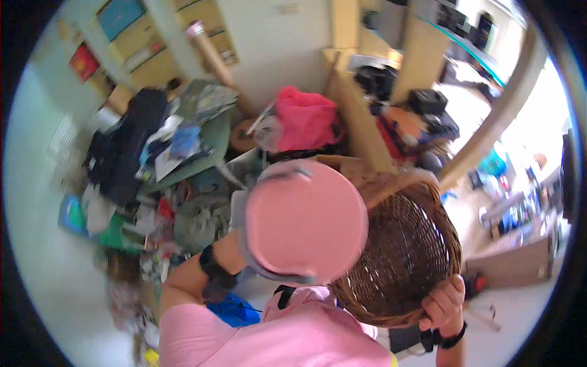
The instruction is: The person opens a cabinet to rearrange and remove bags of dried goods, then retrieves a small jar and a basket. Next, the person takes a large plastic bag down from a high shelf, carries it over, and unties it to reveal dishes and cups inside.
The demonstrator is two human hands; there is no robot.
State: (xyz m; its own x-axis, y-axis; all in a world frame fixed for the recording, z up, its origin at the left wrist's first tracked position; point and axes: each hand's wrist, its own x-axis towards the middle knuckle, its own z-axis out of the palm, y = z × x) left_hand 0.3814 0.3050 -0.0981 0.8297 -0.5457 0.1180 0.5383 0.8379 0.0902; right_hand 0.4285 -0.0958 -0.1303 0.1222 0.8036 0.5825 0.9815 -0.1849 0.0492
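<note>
A round pink lid [306, 221] on a grey-rimmed container fills the middle of the view, slightly blurred. My left forearm, with a black wristband [217, 272], reaches up behind this container, and my left hand and its fingers are hidden there. To the right, a brown wicker basket [398, 257] is tilted so that its woven inside shows. The fingers of my right hand [444, 302] are closed round the basket's lower right rim. The container overlaps the basket's left side. Nothing can be made out inside the basket.
A bright pink bag [304, 119] lies beyond the container. At the left, a green chair [214, 144] bears clothes, beside a black bag [131, 147] and scattered items. A wooden partition [361, 119] runs behind the basket. A cardboard box [507, 264] stands at the right.
</note>
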